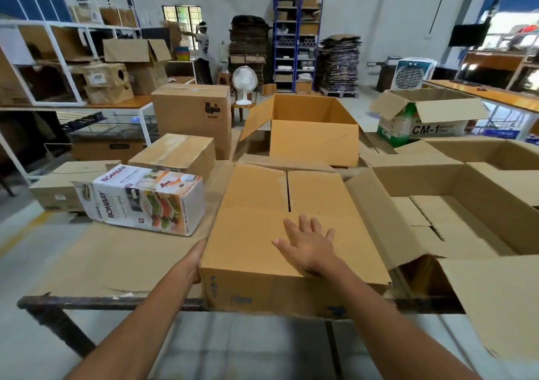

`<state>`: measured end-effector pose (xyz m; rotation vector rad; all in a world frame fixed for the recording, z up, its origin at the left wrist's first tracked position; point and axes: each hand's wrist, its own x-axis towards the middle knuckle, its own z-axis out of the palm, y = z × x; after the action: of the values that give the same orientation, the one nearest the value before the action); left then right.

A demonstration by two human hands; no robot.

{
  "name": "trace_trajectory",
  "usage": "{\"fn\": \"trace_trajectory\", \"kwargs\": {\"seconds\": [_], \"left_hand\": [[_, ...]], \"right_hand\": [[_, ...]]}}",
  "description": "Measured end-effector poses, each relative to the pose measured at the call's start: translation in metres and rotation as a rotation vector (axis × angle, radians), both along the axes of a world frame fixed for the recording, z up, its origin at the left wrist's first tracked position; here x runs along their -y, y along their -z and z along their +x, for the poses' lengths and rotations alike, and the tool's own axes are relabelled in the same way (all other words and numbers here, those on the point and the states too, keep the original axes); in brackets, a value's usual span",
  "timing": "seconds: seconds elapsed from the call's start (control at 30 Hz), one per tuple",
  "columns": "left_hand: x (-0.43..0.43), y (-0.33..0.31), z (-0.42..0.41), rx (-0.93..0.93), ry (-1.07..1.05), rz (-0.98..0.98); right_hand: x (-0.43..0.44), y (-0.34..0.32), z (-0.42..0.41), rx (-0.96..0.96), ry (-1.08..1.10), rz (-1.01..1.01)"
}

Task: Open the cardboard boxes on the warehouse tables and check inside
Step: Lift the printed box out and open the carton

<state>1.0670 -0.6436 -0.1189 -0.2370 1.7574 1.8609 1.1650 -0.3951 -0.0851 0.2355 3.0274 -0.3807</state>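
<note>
A brown cardboard box stands at the near edge of the table, its near flap folded down over the top and its right flap sticking up and outward. My right hand lies flat with spread fingers on the near flap. My left hand is against the box's left side near the front corner, its fingers hidden behind the box. Behind it an opened box stands with its flaps raised.
A white printed Bombay carton lies on its side to the left, with closed brown boxes behind it. Large opened boxes fill the right side. The table's dark metal edge runs along the front. A person stands far back by shelves.
</note>
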Motion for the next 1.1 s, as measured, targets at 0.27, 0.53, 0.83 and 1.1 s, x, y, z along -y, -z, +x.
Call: {"fn": "trace_trajectory", "kwargs": {"seconds": [0.27, 0.53, 0.83, 1.1], "left_hand": [[-0.021, -0.014, -0.036, -0.567, 0.163, -0.434], [-0.034, -0.018, -0.045, -0.793, 0.358, -0.932], [-0.043, -0.070, -0.024, -0.896, 0.050, -0.604], [-0.028, -0.140, 0.006, -1.226, -0.018, -0.616]], "right_hand": [[-0.012, 0.014, -0.023, 0.053, -0.013, 0.049], [-0.057, -0.007, -0.036, 0.103, 0.011, 0.073], [-0.065, -0.086, -0.032, -0.181, 0.075, 0.121], [-0.053, -0.146, 0.024, -0.353, 0.037, 0.111]]}}
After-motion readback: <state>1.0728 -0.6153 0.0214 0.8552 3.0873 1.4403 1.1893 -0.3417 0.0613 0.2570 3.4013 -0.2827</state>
